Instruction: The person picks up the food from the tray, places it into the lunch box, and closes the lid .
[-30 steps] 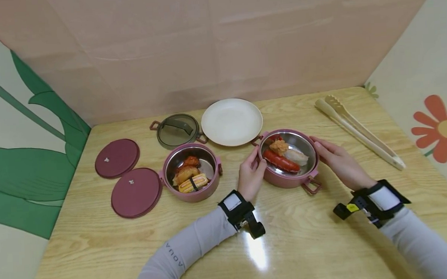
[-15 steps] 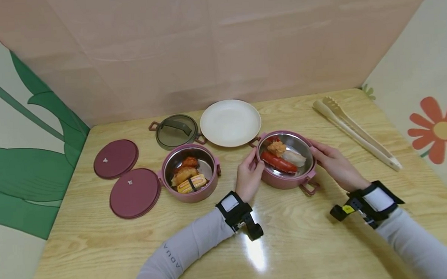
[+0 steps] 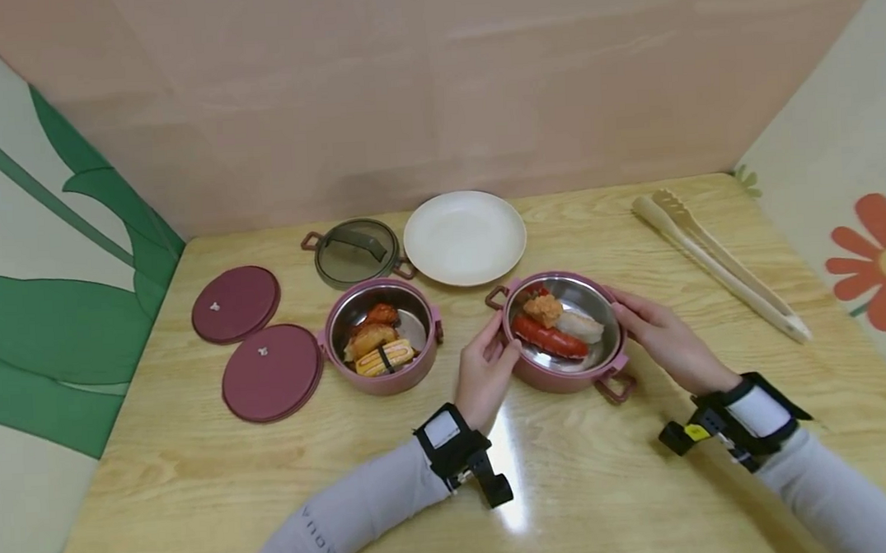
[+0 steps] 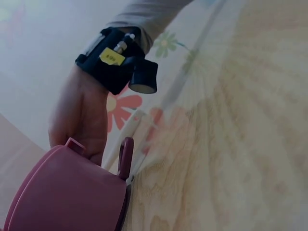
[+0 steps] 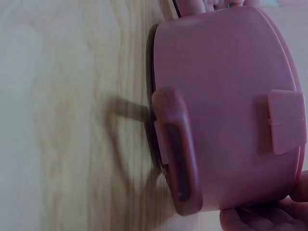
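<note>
A pink lunch pot [image 3: 555, 381] with a steel inside stands on the table at right of centre. In it lie a red sausage [image 3: 550, 338], an orange-brown lump [image 3: 544, 309] and a pale oval piece [image 3: 580, 326]. My left hand [image 3: 484, 378] grips its left side, thumb at the rim. On the opposite side my right hand [image 3: 672, 345] holds the wall and rim between thumb and fingers. The right wrist view shows the pot's wall [image 5: 216, 72] close up, with a dark pink loop handle [image 5: 180, 159] low on it and fingers of both hands at its edges.
A second pink pot [image 3: 384, 385] with food stands to the left. Two maroon round lids [image 3: 269, 375] lie farther left. Behind are a glass lid [image 3: 338, 264] with a black handle and a white plate [image 3: 464, 238]. Beige tongs [image 3: 725, 268] lie at the right, near the wall.
The right-hand pot has slid a little toward me, away from the white plate, with both hands still holding it. Its contents look the same.
</note>
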Available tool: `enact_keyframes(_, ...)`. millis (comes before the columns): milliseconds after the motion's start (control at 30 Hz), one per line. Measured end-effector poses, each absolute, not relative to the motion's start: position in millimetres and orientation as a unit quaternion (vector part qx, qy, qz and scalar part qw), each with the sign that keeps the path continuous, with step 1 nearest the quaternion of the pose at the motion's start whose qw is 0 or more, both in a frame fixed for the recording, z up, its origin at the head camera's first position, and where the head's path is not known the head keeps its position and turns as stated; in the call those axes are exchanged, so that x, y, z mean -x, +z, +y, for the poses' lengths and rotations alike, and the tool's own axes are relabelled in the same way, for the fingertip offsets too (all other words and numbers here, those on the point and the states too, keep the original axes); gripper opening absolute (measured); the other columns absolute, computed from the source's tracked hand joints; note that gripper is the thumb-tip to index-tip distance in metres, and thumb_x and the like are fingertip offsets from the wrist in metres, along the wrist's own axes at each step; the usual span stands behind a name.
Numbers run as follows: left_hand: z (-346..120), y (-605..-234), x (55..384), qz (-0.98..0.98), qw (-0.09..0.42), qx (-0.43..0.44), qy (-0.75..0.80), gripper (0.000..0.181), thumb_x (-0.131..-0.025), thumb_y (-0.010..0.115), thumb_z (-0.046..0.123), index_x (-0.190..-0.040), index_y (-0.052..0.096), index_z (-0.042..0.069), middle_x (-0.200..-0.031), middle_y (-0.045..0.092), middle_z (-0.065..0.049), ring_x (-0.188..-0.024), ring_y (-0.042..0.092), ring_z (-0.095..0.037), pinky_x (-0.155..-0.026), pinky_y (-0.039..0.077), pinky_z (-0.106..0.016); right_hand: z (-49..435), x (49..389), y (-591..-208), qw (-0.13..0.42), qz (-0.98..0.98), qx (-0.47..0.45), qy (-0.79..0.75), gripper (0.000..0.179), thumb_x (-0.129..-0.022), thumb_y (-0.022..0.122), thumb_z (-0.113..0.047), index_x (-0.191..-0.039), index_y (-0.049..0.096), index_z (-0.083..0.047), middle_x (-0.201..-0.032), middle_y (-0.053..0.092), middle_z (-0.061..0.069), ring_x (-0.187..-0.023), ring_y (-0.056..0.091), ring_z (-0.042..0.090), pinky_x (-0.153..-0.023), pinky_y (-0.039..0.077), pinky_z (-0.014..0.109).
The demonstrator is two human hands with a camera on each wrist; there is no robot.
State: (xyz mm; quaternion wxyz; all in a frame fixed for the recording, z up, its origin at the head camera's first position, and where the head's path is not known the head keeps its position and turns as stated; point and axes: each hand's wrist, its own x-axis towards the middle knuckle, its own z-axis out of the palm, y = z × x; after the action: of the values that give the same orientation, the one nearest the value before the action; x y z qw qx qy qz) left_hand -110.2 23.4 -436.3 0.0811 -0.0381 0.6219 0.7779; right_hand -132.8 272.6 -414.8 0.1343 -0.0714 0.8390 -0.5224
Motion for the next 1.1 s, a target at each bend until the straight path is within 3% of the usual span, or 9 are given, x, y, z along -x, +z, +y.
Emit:
enact_keyframes(133, 17, -435, 99, 0.616, 0.081, 0.053, 0.782, 0.054, -0.096, 0.056, 0.003, -0.147, 0.041, 0.001, -0.154, 0.038, -0.015, -0.143, 0.036, -0.028, -0.118, 0.032, -0.04, 265, 127, -411, 0.152, 0.846, 0.062, -0.507, 0.06, -0.107, 0.033, -0.04, -0.155, 0.025, -0.004, -0.157, 0.031, 0.02, -0.143, 0.028, 0.036, -0.098, 0.037, 0.006)
enact_keyframes(200, 13, -436, 93, 0.615, 0.081, 0.059, 0.782, 0.054, -0.096, 0.056, 0.003, -0.147, 0.041, 0.002, -0.155, 0.038, -0.014, -0.143, 0.036, -0.028, -0.117, 0.032, -0.039, 261, 125, -411, 0.157, 0.847, 0.065, -0.504, 0.06, -0.107, 0.032, -0.04, -0.155, 0.025, -0.005, -0.158, 0.031, 0.019, -0.144, 0.027, 0.037, -0.097, 0.037, 0.005)
enact_keyframes(300, 9, -437, 84, 0.616, 0.081, 0.063, 0.781, 0.054, -0.096, 0.057, 0.004, -0.148, 0.041, 0.003, -0.155, 0.038, -0.013, -0.143, 0.036, -0.027, -0.116, 0.033, -0.039, 257, 122, -410, 0.167, 0.842, 0.073, -0.507, 0.059, -0.107, 0.032, -0.039, -0.155, 0.025, -0.006, -0.158, 0.03, 0.018, -0.145, 0.025, 0.036, -0.114, 0.036, 0.03)
enact_keyframes(400, 4, -437, 75, 0.614, 0.08, 0.058, 0.783, 0.055, -0.095, 0.059, 0.004, -0.148, 0.041, 0.003, -0.155, 0.037, -0.014, -0.143, 0.036, -0.028, -0.115, 0.035, -0.037, 255, 123, -409, 0.174, 0.844, 0.085, -0.501, 0.057, -0.108, 0.032, -0.039, -0.156, 0.027, -0.009, -0.158, 0.03, 0.017, -0.145, 0.026, 0.035, -0.114, 0.029, 0.052)
enact_keyframes(633, -9, -439, 60, 0.612, 0.091, 0.036, 0.784, 0.056, -0.096, 0.061, 0.006, -0.147, 0.04, 0.001, -0.155, 0.036, -0.016, -0.143, 0.035, -0.028, -0.115, 0.034, -0.037, 250, 129, -410, 0.184, 0.847, 0.114, -0.486, 0.052, -0.108, 0.032, -0.039, -0.154, 0.033, -0.015, -0.157, 0.036, 0.014, -0.145, 0.028, 0.035, -0.115, 0.036, 0.038)
enact_keyframes(833, -21, -439, 47, 0.647, 0.096, 0.012, 0.756, 0.055, -0.097, 0.061, 0.011, -0.147, 0.041, 0.0, -0.155, 0.037, -0.016, -0.144, 0.034, -0.029, -0.114, 0.036, -0.037, 243, 131, -410, 0.204, 0.836, 0.127, -0.493, 0.052, -0.108, 0.03, -0.039, -0.154, 0.034, -0.015, -0.155, 0.039, 0.013, -0.144, 0.031, 0.034, -0.114, 0.034, 0.049)
enact_keyframes(900, -24, -439, 42, 0.653, 0.097, 0.008, 0.751, 0.054, -0.097, 0.061, 0.01, -0.146, 0.041, -0.001, -0.155, 0.037, -0.017, -0.144, 0.034, -0.029, -0.114, 0.036, -0.035, 240, 132, -410, 0.21, 0.83, 0.128, -0.501, 0.052, -0.108, 0.031, -0.039, -0.153, 0.035, -0.013, -0.155, 0.039, 0.015, -0.145, 0.028, 0.035, -0.115, 0.026, 0.06)
enact_keyframes(1000, -30, -439, 35, 0.651, 0.105, 0.009, 0.751, 0.053, -0.097, 0.061, 0.009, -0.145, 0.042, -0.002, -0.154, 0.036, -0.019, -0.144, 0.033, -0.031, -0.114, 0.035, -0.035, 236, 132, -409, 0.217, 0.824, 0.128, -0.508, 0.053, -0.108, 0.032, -0.038, -0.152, 0.035, -0.01, -0.155, 0.038, 0.017, -0.145, 0.026, 0.035, -0.116, 0.019, 0.065)
enact_keyframes(1100, -34, -438, 28, 0.647, 0.112, 0.015, 0.754, 0.053, -0.097, 0.06, 0.008, -0.145, 0.042, -0.003, -0.154, 0.036, -0.02, -0.144, 0.034, -0.033, -0.114, 0.035, -0.038, 232, 132, -408, 0.224, 0.824, 0.128, -0.504, 0.053, -0.108, 0.033, -0.038, -0.152, 0.036, -0.01, -0.154, 0.04, 0.017, -0.138, 0.038, 0.027, -0.112, 0.037, 0.046)
